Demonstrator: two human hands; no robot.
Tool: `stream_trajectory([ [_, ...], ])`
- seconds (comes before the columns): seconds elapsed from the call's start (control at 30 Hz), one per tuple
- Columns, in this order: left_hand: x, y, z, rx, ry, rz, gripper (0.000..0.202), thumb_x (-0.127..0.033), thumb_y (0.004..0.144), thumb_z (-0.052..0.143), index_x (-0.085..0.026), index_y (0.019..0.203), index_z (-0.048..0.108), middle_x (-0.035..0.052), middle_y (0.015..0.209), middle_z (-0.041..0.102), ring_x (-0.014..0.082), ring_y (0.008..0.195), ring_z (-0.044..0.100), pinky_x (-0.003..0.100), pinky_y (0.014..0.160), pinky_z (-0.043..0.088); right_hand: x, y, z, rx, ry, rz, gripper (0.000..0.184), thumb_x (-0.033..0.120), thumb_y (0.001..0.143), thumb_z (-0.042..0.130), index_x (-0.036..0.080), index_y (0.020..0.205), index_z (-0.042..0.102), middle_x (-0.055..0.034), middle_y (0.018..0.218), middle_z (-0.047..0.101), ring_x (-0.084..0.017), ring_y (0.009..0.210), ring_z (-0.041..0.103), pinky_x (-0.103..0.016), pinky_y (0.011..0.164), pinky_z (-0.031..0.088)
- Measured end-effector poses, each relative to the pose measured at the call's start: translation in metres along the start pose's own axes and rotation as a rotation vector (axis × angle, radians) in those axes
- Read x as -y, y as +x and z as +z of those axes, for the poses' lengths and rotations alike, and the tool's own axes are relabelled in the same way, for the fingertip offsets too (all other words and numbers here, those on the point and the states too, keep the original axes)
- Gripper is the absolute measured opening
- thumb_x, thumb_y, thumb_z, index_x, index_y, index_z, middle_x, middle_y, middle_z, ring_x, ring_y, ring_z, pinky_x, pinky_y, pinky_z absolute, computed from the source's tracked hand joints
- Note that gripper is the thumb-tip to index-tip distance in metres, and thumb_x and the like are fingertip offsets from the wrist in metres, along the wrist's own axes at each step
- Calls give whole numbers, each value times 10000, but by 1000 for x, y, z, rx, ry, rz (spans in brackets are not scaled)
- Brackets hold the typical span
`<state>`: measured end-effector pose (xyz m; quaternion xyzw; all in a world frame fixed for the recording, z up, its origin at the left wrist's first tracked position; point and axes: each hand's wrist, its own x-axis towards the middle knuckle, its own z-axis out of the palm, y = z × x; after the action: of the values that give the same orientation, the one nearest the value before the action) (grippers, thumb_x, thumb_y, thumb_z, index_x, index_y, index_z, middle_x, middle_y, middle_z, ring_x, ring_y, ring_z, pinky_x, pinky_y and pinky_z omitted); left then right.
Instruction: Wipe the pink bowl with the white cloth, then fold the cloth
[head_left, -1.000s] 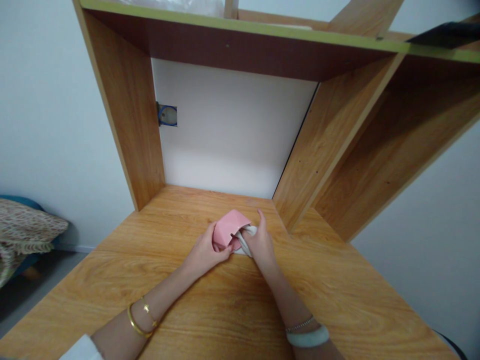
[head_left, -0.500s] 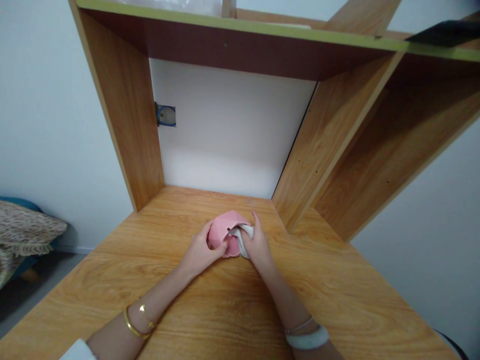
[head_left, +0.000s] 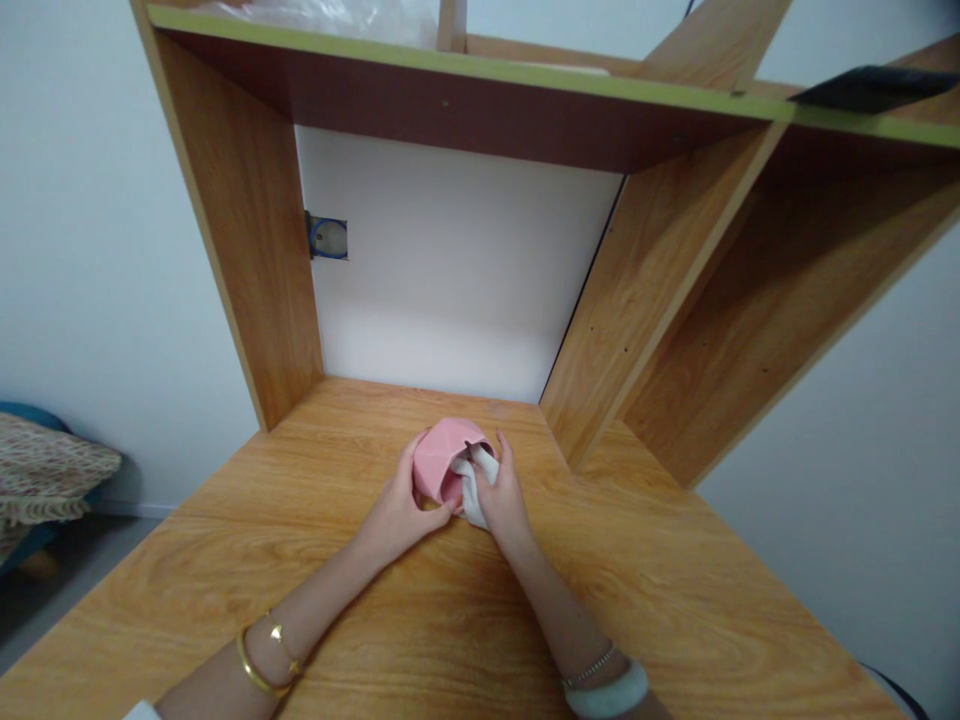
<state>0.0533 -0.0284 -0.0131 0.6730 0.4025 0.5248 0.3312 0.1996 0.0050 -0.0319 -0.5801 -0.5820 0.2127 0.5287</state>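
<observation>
The pink faceted bowl [head_left: 444, 455] is over the wood-grain table [head_left: 450, 620], tilted so its notched opening faces the right; whether it touches the tabletop is hard to tell; the left hand [head_left: 399, 503] grasps the bowl's outer left side, and the right hand [head_left: 504, 500], at its opening, grips a white cloth [head_left: 471, 490] tucked partly inside.

Behind the bowl stands a white back panel [head_left: 457, 280], with a wall box [head_left: 328, 238] holding blue wire set to the bowl's far left; wooden uprights [head_left: 236, 220] flank it on both sides; above the bowl runs a shelf [head_left: 450, 95] with a yellow-green edge, bearing clear plastic wrapping [head_left: 337, 20] at upper left and a black object [head_left: 874, 88] at upper right; well to the bowl's left, beyond the table, a fringed throw [head_left: 49, 465] drapes over a blue seat [head_left: 34, 548] beside the pale wall [head_left: 90, 250].
</observation>
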Motion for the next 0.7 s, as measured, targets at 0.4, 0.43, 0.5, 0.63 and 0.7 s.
stream_trajectory([
  [0.4,-20,-2,-13,60,303,-94,844,-263,645,640,-216,1385,236,70,1042,625,236,858,603,361,800,454,28,-1,-30,6,-590,-84,718,377,774,532,217,1394,206,1,620,621,-191,573,584,-248,546,386],
  [0.43,-21,-2,-14,75,329,-91,845,-258,649,629,-226,1390,226,66,1041,626,231,828,608,361,793,455,27,-2,-30,7,-586,-92,732,369,768,538,212,1396,196,2,629,622,-192,583,584,-248,552,385],
  [0.5,-22,-2,-16,105,375,-68,851,-266,661,615,-233,1402,197,70,1071,616,234,833,609,365,804,450,25,-2,-29,25,-553,-93,753,351,758,541,193,1401,182,-1,638,621,-197,597,586,-252,560,388],
  [0.63,-21,-1,-19,134,397,-8,862,-295,676,615,-244,1409,164,86,1218,540,260,1003,564,370,884,416,20,-2,-24,103,-405,-100,729,288,764,503,170,1402,171,-17,706,630,-200,633,594,-262,581,410],
  [0.7,-17,0,-20,115,373,-4,829,-315,702,607,-246,1405,173,90,1267,498,261,1045,543,366,909,402,17,-3,-22,128,-331,-97,705,262,764,482,167,1398,189,-32,756,642,-204,659,601,-274,597,428],
])
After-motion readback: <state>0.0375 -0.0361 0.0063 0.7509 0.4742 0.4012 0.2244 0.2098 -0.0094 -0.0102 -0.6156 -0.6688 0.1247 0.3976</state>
